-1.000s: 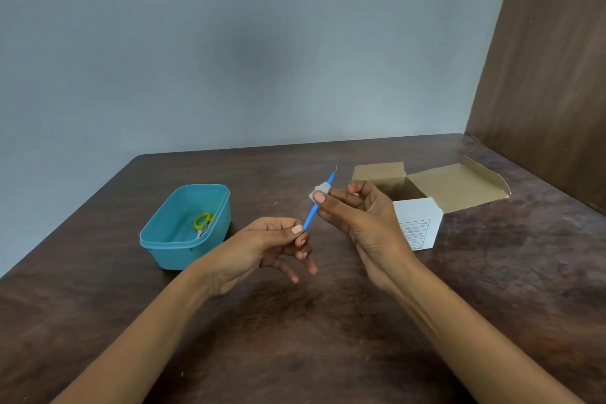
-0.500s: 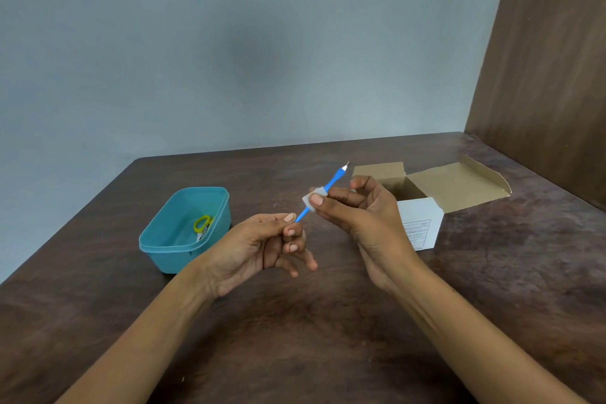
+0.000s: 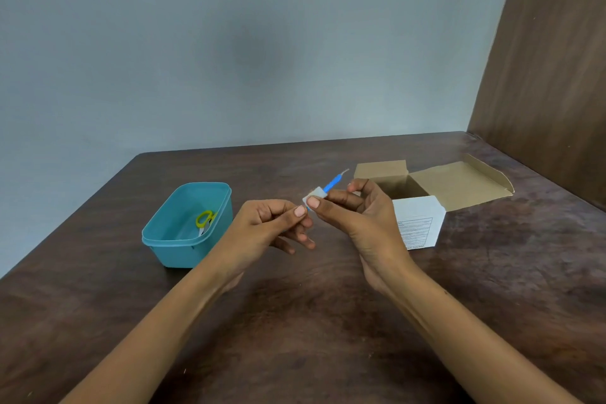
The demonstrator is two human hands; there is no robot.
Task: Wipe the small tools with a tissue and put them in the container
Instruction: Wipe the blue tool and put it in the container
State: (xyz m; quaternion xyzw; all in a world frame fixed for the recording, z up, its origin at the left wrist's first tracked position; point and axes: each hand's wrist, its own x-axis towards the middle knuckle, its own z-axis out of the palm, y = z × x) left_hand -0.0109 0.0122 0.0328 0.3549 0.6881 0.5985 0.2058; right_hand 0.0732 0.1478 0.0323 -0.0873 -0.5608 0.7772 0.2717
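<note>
head view, frame centre: the left hand pinches the lower end of a blue tool, that end hidden under its fingers. the right hand pinches a white tissue around the shaft. left of them the teal container holds a yellow-handled tool, its blades hard to make out.

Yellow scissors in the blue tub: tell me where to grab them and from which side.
Take the scissors by the yellow handle loops, coming straight down through the open top of the tub. The loops lie toward the tub's middle and are the bulkiest part, while the pale blades point toward the near wall, so its sides block any sideways approach. Both hands are busy with the blue tool.
</note>
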